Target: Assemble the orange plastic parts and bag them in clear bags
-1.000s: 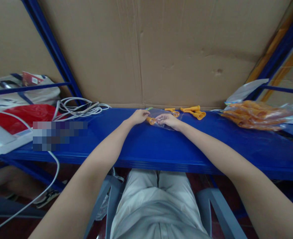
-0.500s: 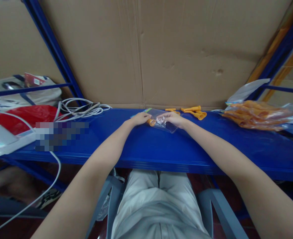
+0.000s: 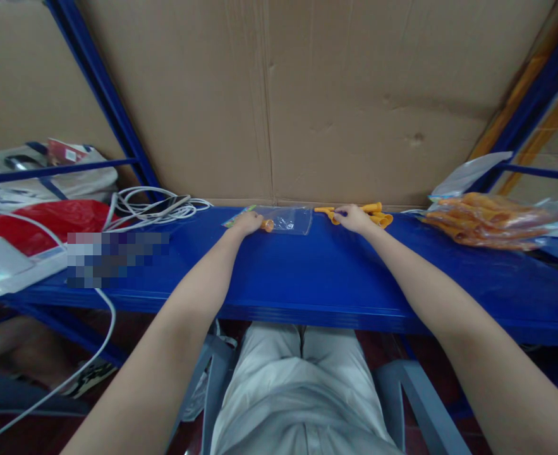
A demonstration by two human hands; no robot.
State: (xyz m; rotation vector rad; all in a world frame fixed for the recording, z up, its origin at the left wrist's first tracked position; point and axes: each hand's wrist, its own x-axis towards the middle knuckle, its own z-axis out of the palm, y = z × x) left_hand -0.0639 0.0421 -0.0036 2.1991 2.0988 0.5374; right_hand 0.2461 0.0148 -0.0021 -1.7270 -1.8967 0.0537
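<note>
On the blue table [image 3: 279,272], my left hand [image 3: 248,224] is closed on an orange horn-shaped piece [image 3: 268,225] by the colourful end of a clear plastic bag [image 3: 292,221]. The bag lies flat, stretching to the right of that hand. My right hand [image 3: 349,219] is at the loose orange pieces [image 3: 382,218] near the back edge, its fingertips at one of them [image 3: 325,210]. Whether those fingers grip it is too small to tell.
A clear bag full of orange pieces [image 3: 478,218] lies at the right. White cables [image 3: 160,205], a red bag [image 3: 70,218] and a white power strip [image 3: 36,268] are at the left. Cardboard [image 3: 269,107] stands behind the table. Another person's leg [image 3: 18,347] shows at lower left.
My right hand has left the clear bag and moved right to the loose orange pieces. My left hand has shifted slightly left with its orange piece, and the bag now lies flatter.
</note>
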